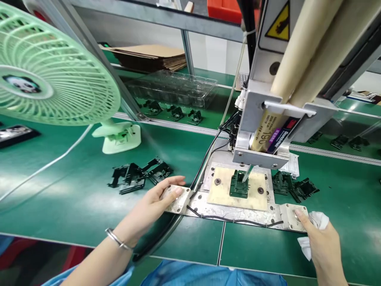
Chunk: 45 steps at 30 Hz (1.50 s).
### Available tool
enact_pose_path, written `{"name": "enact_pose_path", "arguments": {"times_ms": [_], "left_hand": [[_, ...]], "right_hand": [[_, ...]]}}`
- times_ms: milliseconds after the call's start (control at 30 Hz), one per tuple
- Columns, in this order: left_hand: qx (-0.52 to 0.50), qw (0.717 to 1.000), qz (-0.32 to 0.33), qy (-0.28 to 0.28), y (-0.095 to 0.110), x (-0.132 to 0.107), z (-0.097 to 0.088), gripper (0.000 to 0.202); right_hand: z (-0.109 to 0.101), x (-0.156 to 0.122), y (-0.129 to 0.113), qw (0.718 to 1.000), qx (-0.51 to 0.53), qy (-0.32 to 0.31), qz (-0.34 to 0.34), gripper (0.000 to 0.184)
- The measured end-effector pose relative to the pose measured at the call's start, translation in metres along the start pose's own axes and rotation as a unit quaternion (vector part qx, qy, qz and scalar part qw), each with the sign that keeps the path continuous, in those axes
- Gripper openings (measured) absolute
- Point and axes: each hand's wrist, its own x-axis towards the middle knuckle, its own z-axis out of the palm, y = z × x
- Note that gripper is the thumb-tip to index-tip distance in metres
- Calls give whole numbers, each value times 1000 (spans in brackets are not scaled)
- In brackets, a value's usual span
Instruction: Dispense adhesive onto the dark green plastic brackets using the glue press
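My left hand (163, 198) lies over a metal button block (180, 203) at the left end of a machine base, thumb on its top and fingers stretched out. On the right, the thumb of my right hand (324, 240) rests on a matching button block (293, 217), while my other fingers hold a crumpled white cloth (319, 220). Between the hands, a dark green-black plastic part (239, 184) sits on a cream fixture plate (218, 194). A dispensing nozzle (247, 174) points down at the part from the machine head, which carries two adhesive cartridges (269, 133).
Loose black plastic parts lie left (129, 176) and right (305, 188) of the fixture. A pale green fan (74, 87) stands at the left. Black cables (205, 159) run past the base. Behind are a clear tray (178, 87) and stacked cardboard (154, 55).
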Motion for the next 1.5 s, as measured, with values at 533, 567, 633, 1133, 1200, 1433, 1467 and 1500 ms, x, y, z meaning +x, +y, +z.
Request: {"name": "enact_pose_path", "arguments": {"times_ms": [533,567,633,1133,1200,1433,1467,1500], "left_hand": [[-170,984,12,56,-23,-1,17,60],[-170,984,13,57,-24,-1,17,59],[-169,984,15,60,-24,0,17,59],[-145,987,13,66,-26,1,15,56],[-143,987,13,67,-24,1,15,56],[-145,986,13,76,-22,-1,17,55],[-145,986,14,77,-22,-1,17,54],[-146,986,15,78,-22,-1,17,54]], "right_hand": [[7,1,14,999,45,13,-12,67],[7,1,14,998,52,16,-8,68],[7,0,13,997,72,21,5,71],[10,0,13,997,62,28,-35,75],[11,1,14,997,63,27,-37,75],[10,4,17,995,59,35,-68,73],[11,3,17,996,62,36,-61,74],[11,2,16,996,67,36,-54,75]]}}
